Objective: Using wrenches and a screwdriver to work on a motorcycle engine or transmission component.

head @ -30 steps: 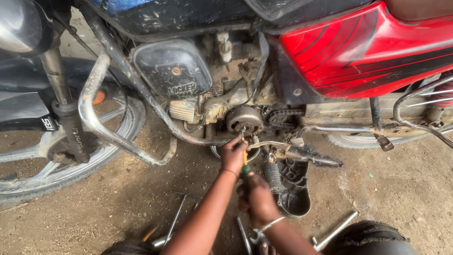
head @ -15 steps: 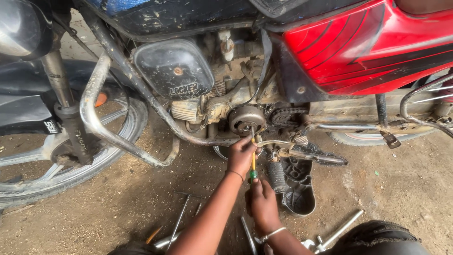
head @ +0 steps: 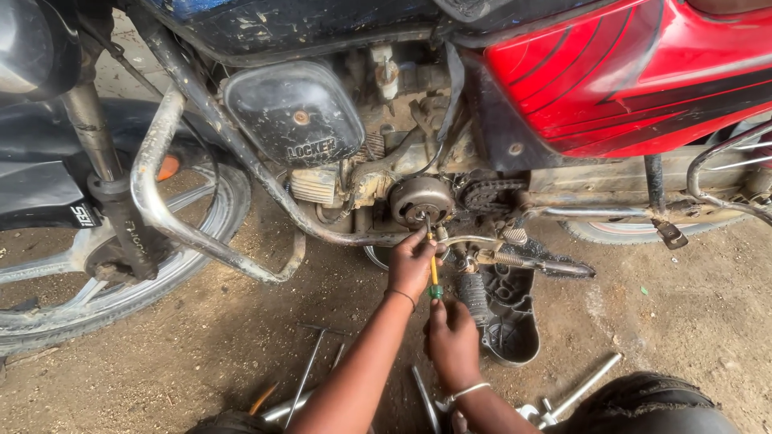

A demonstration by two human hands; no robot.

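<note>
While the left hand [head: 412, 265] is pinching the shaft of a yellow screwdriver [head: 433, 269] near its tip, the right hand [head: 452, 341] is gripping the handle just below. Directly above both hands, the tip is meeting a round engine cover [head: 420, 201]; metal tools [head: 310, 374] are lying beside the forearms.

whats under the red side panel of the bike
Under the red side panel a bare chain runs over a footrest bar. The sprocket behind the round engine hub is hidden.
</note>
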